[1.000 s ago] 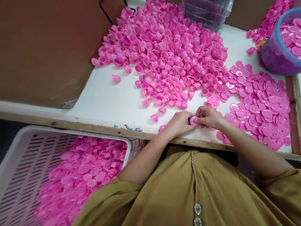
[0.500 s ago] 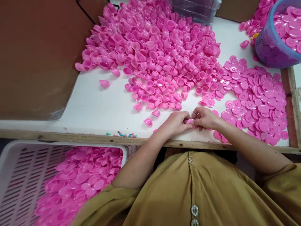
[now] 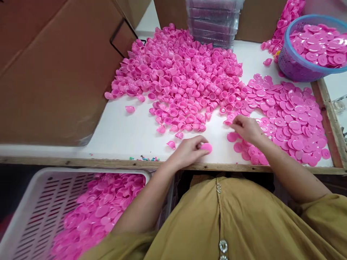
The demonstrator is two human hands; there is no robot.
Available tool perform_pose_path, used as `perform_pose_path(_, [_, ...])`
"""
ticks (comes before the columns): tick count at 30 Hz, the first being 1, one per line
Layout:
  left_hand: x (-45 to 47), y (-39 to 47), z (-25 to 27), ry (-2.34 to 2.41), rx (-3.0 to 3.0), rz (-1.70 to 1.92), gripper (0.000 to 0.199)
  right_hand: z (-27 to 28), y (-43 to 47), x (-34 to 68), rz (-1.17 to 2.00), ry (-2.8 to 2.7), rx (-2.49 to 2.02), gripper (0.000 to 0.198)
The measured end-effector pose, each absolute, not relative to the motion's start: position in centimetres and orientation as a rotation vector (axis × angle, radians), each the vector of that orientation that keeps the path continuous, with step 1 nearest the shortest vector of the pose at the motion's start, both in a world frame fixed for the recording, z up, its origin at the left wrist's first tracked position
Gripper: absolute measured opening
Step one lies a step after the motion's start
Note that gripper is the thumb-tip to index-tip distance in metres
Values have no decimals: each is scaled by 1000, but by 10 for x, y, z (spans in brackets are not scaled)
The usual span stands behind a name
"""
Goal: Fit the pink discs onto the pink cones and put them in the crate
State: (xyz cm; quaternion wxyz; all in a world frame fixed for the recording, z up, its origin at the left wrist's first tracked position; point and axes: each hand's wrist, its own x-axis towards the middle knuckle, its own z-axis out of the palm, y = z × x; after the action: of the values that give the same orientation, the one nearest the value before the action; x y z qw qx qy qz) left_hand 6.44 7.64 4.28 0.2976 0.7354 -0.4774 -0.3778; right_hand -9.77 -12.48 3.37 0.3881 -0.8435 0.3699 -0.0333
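My left hand [image 3: 189,151] is pinching a pink toy saucer [image 3: 207,147] near the table's wooden front edge [image 3: 151,164] — rim pointing right, round face showing upward. White tabletop [image 3: 121,133] is stretching left. My right hand [image 3: 247,129] is hovering by the saucer pile [image 3: 295,124] — I cannot tell whether it's gripping.

My left grip [image 3: 190,150] covers part of the pink disc [image 3: 207,147], and I can't tell whether my right grip [image 3: 247,129] holds the pink piece [image 3: 228,122] at its fingertips. The frame cuts off the cardboard box [image 3: 54,83], blue basket [image 3: 294,65] and pale crate [image 3: 81,170]; the coloured scraps [image 3: 148,159] on the desk [image 3: 114,130] are too small to identify.
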Motion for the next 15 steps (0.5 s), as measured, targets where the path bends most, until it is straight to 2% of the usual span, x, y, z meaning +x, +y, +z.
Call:
perform_pose_path(2, [84,126,63,-1131,2076,-910,30,30,-144,-104,-190,1038,-2350,21])
perform_pose_path(8, [141,270,88,-796,2768,-735,38,16,-168,-105,-70,1021,-2504,28])
perform_pose_path(12, [117,251,68,-876,2803,-408,46,20,-162,-107,-111,1015,-2382,24])
perform_pose_path(15, [86,187,54,-1021,2697,-512,45,25,-150,-112,-266,924,-2319,11])
